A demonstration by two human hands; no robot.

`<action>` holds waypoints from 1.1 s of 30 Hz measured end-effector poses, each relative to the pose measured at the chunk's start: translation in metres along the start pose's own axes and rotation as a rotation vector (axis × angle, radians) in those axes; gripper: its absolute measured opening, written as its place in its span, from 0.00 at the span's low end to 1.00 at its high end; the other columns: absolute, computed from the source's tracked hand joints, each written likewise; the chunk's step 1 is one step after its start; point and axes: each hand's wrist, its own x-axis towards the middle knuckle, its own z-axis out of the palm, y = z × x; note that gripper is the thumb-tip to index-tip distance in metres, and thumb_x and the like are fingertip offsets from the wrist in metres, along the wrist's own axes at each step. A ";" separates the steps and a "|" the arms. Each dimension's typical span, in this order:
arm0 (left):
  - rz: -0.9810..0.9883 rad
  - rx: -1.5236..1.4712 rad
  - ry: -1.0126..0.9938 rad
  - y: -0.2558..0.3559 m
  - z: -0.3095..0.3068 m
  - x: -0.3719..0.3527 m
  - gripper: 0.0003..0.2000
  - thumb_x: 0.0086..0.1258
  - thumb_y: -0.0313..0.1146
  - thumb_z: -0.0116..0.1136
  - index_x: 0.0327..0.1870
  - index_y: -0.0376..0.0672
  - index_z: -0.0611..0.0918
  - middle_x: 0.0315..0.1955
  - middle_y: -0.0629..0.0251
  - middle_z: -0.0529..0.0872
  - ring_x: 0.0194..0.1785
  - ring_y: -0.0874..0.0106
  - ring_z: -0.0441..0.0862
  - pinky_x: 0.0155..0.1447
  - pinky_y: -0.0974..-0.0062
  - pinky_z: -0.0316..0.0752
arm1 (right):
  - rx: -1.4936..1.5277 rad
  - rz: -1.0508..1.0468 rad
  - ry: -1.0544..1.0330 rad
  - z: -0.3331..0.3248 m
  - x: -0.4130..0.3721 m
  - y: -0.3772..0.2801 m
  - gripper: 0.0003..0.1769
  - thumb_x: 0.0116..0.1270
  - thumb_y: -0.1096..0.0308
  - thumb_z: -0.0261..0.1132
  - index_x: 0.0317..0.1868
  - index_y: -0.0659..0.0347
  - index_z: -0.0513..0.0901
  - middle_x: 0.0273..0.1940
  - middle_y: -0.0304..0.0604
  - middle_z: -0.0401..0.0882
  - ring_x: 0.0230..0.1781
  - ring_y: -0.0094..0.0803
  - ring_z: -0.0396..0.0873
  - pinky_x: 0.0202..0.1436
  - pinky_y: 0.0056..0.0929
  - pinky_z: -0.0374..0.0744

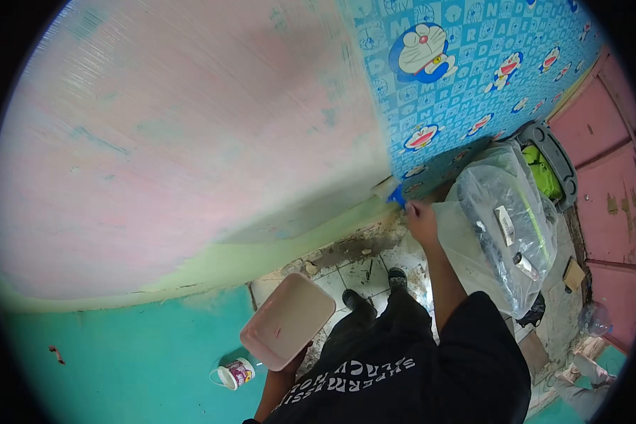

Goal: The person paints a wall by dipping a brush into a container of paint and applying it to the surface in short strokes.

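Observation:
My right hand (pixel 422 220) is closed round the blue handle of a brush (pixel 396 194), whose pale head touches the lower wall at the edge of the blue patterned wallpaper (pixel 431 106). To the left spreads a pink and white streaked wall (pixel 191 127) with a pale green lower band. My left hand (pixel 300 357) holds a pale pink rectangular tub (pixel 288 321) tilted by its near side; the fingers are mostly hidden beneath it. Only a thin wet-looking layer and red marks show inside the tub.
A white bucket (pixel 234 373) stands on the teal surface (pixel 141 353) at lower left. Plastic-covered items (pixel 505 219) and a grey crate (pixel 555 166) stand at right, near a pink door (pixel 608 205). Debris lies along the wall's foot on the tiled floor (pixel 364 275).

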 end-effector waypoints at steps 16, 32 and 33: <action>0.289 0.774 0.038 0.006 0.030 -0.013 0.24 0.65 0.37 0.67 0.61 0.44 0.75 0.55 0.62 0.79 0.59 0.64 0.75 0.63 0.66 0.71 | -0.097 0.026 0.006 0.002 -0.027 0.057 0.13 0.66 0.63 0.62 0.41 0.65 0.85 0.32 0.57 0.83 0.32 0.52 0.83 0.38 0.42 0.78; 0.246 0.711 0.037 -0.022 0.017 -0.032 0.28 0.66 0.38 0.67 0.66 0.45 0.71 0.59 0.62 0.76 0.64 0.64 0.72 0.69 0.65 0.67 | -0.186 0.009 0.045 0.038 0.018 0.076 0.16 0.67 0.62 0.61 0.39 0.69 0.85 0.27 0.53 0.82 0.28 0.41 0.80 0.35 0.40 0.75; 0.216 0.625 0.028 -0.023 0.017 -0.033 0.29 0.66 0.38 0.67 0.66 0.45 0.71 0.60 0.62 0.76 0.65 0.64 0.72 0.69 0.65 0.66 | -0.172 0.007 0.019 0.038 0.024 0.064 0.16 0.66 0.62 0.61 0.40 0.68 0.86 0.30 0.57 0.84 0.31 0.47 0.84 0.37 0.41 0.77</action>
